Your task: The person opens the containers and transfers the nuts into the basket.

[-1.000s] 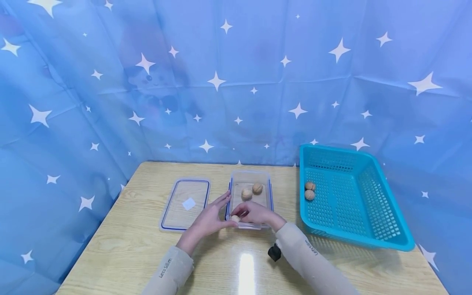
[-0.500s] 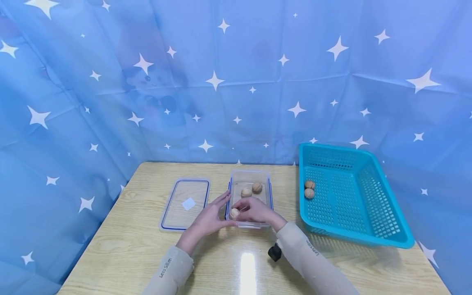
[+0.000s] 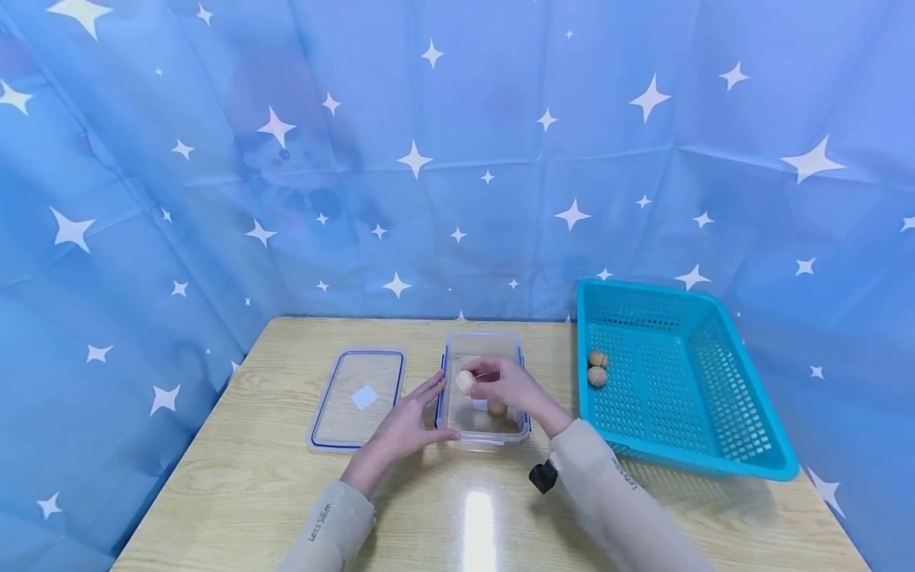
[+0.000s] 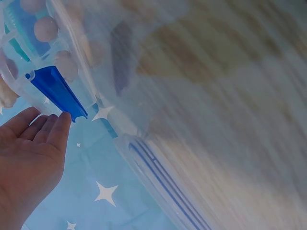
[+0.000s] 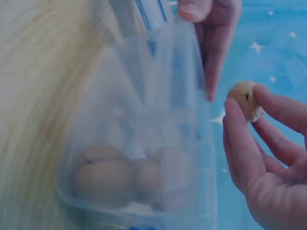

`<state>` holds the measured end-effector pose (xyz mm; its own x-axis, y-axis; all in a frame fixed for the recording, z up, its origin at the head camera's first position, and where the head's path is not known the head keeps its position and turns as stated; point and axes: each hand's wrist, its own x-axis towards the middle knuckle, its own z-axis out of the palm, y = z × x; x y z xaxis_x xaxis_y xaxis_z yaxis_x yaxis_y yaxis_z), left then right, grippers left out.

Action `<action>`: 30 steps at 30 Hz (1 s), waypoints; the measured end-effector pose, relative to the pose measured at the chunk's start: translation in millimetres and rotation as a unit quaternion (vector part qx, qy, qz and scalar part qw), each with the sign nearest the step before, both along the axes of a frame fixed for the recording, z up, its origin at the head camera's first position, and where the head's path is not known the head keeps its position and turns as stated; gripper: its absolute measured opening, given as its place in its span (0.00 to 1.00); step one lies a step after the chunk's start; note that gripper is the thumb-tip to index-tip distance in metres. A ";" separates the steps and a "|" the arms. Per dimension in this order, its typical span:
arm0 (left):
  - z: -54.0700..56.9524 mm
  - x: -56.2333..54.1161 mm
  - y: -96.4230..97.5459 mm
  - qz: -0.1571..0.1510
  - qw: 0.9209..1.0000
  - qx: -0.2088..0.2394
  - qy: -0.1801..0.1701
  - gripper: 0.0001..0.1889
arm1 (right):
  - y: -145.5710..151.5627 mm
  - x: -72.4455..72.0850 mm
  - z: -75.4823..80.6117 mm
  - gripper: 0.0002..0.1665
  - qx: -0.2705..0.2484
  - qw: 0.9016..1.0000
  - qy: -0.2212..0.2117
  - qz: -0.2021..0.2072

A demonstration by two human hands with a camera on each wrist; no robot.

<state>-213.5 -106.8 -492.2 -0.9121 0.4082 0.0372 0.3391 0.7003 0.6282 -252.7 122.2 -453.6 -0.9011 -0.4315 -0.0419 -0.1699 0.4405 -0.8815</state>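
Observation:
My right hand (image 3: 509,386) pinches a pale walnut (image 3: 465,382) between thumb and fingertips, raised over a clear plastic food container (image 3: 493,437) with blue clips. In the right wrist view the held walnut (image 5: 245,99) is outside the blurred container wall (image 5: 115,81). A brown walnut (image 3: 496,407) lies inside, below the right hand; that hand covers part of the interior. My left hand (image 3: 407,425) touches the container's left side with extended fingers, its thumb at the near corner. In the left wrist view those fingertips meet a blue clip (image 4: 53,91), with walnuts (image 4: 46,29) showing through the wall.
Left of the container lies its clear lid (image 3: 357,397) with a blue seal and a white label. A turquoise plastic basket (image 3: 686,465) stands to the right, holding two walnuts (image 3: 597,376) by its left wall. A starry blue curtain (image 3: 457,159) hangs behind the table.
My right hand has lifted the walnut from the container's near-left corner and carried it away from me, above the container. The left hand has stayed at the container's side.

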 end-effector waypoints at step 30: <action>-2.7 -0.9 1.3 -0.002 1.000 -0.011 0.005 0.53 | 117.8 -40.4 69.1 0.33 -0.024 0.970 0.102 -0.219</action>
<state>-214.4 -105.5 -494.8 -0.9105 0.4118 0.0380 0.3478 0.7127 0.6092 -293.0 240.0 -384.6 -0.9860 -0.0021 0.1668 -0.1484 0.4681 -0.8711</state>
